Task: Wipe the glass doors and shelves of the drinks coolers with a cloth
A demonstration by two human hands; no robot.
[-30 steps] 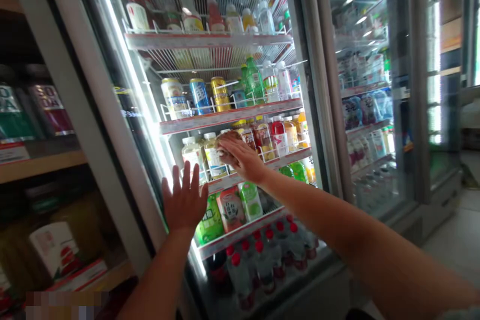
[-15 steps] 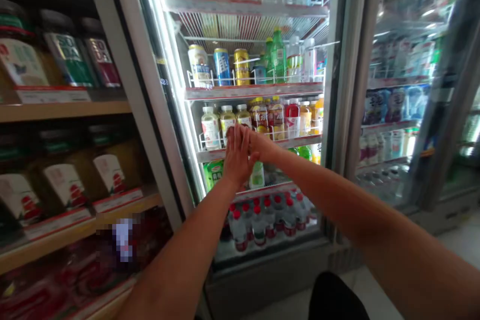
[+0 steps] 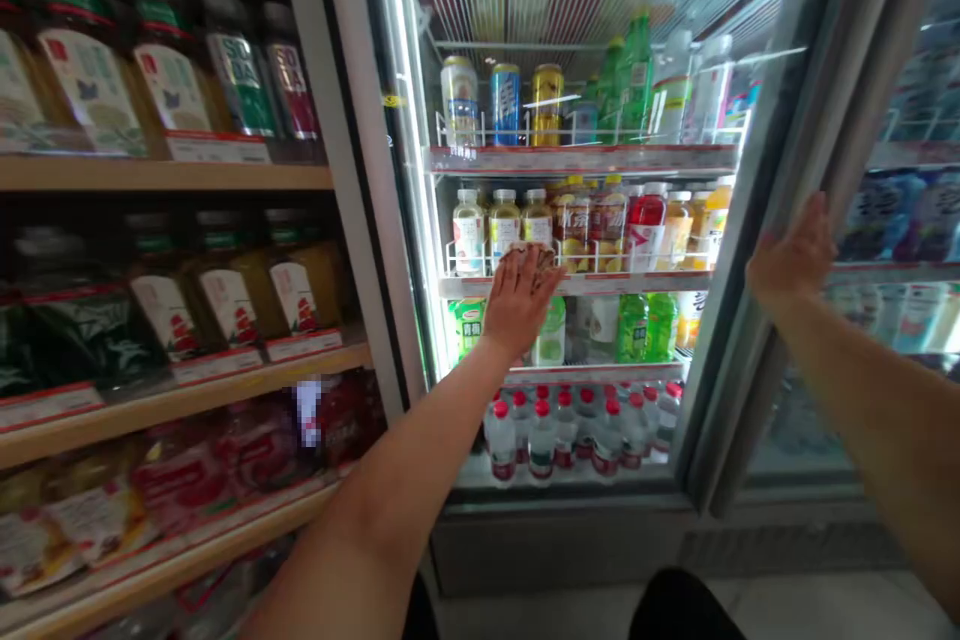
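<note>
Steel-framed glass cooler door (image 3: 330, 120) taking left-hand grip (image 3: 520, 305), wide open, fingers spread, pressing flat on pane, holding nothing, level with white shelf lip (image 3: 577, 283). Right-hand grip (image 3: 791, 255) also open, empty, resting against neighbouring metal door edge (image 3: 739, 350). Red-capped water bottles (image 3: 540, 440) standing on bottom shelf behind glass. Wooden shelf (image 3: 150, 175) of labelled bottles (image 3: 172, 85) running alongside, left of cooler.
</note>
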